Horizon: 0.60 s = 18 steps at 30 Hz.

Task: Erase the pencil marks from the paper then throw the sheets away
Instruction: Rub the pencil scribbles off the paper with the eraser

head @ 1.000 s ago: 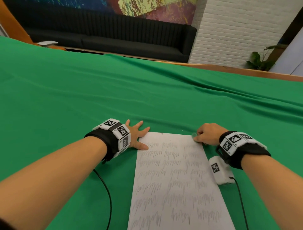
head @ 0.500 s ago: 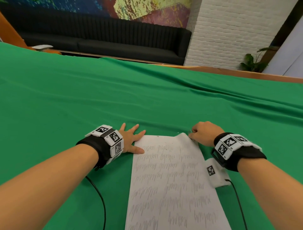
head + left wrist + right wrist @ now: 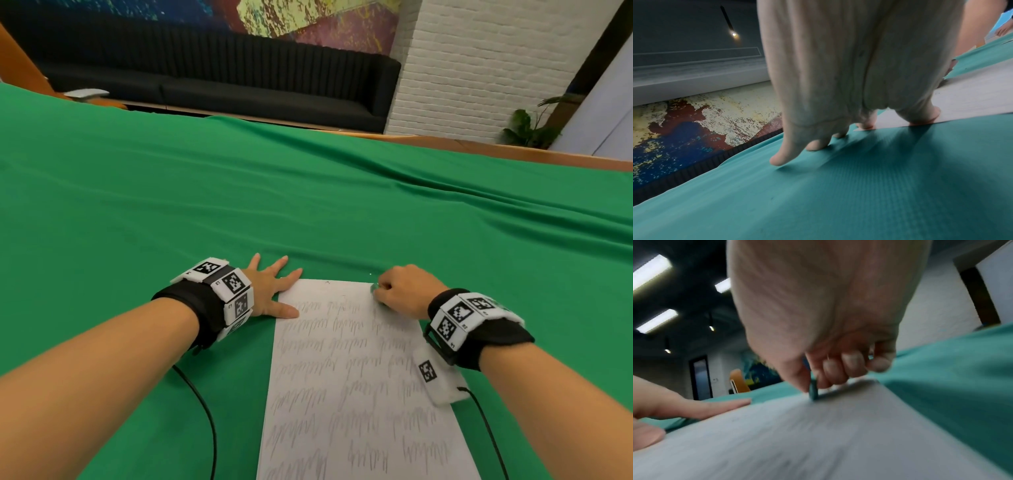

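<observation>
— Since half a second ago our paper point(image 3: 356, 377) has gone flat again; its far right corner was lifted up, and now it lies down on the green cloth point(image 3: 308, 192). Do we see that?

— Yes! Our right hand point(image 3: 404, 291) has slid back onto that corner. It pinches a small blue-green eraser point(image 3: 813, 390) between thumb and fingers, and the eraser touches the sheet near the far edge.

— And our left hand point(image 3: 270, 291)?

— It lies spread out with straight fingers, gripping nothing. The thumb and one finger press on the far left corner of the paper (the other fingers rest on the cloth just beside it).

— How will the paper feel?

— We think it is very light and thin. It bends and wrinkles fast, and it can tear if we rub too hard. The cloth under it is soft, so it may slide. We should hold it down flat close to where we rub, and lift it later by an edge or corner.

— How many things do we count?

— One sheet that we can see (we cannot tell if more lie under it), one eraser, two hands. About eight rows of pencil marks point(image 3: 342, 397) are left, so our rubbing has only begun. No bin shows.
</observation>
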Tool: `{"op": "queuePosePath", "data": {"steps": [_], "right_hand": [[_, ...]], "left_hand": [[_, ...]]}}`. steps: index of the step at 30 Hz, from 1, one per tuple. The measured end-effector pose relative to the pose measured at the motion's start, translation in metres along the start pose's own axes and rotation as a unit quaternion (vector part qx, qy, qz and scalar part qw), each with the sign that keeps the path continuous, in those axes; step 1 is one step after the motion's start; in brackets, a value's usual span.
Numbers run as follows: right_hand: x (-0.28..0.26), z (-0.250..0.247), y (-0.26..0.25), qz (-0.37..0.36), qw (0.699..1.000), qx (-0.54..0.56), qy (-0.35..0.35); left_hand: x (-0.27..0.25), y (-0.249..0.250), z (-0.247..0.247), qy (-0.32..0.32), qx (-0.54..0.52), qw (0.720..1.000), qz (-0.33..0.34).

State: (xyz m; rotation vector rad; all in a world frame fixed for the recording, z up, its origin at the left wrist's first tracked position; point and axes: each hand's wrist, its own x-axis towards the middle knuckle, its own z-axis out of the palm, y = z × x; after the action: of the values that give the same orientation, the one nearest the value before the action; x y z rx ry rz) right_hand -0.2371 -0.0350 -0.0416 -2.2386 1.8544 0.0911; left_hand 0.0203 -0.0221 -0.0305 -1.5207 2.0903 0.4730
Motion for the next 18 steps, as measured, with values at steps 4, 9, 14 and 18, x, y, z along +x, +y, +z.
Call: {"op": "queuePosePath", "data": {"steps": [4, 9, 14, 18], "right_hand": [[0.001, -0.005, 0.019, 0.055, 0.998, -0.010, -0.016], [0.000, -0.024, 0.010, 0.053, 0.998, -0.039, 0.000], [0.001, -0.012, 0.001, 0.015, 0.998, -0.024, -0.063], [-0.002, -0.025, 0.011, 0.071, 0.991, -0.095, -0.064]], "left_hand": [[-0.003, 0.002, -0.004, -0.004, 0.010, 1.000, -0.003], [-0.007, 0.006, -0.004, 0.001, 0.019, 1.000, -0.004], [-0.015, 0.010, -0.008, 0.004, 0.032, 0.999, -0.002], [-0.016, 0.010, -0.009, -0.003, 0.024, 1.000, -0.003]]}}
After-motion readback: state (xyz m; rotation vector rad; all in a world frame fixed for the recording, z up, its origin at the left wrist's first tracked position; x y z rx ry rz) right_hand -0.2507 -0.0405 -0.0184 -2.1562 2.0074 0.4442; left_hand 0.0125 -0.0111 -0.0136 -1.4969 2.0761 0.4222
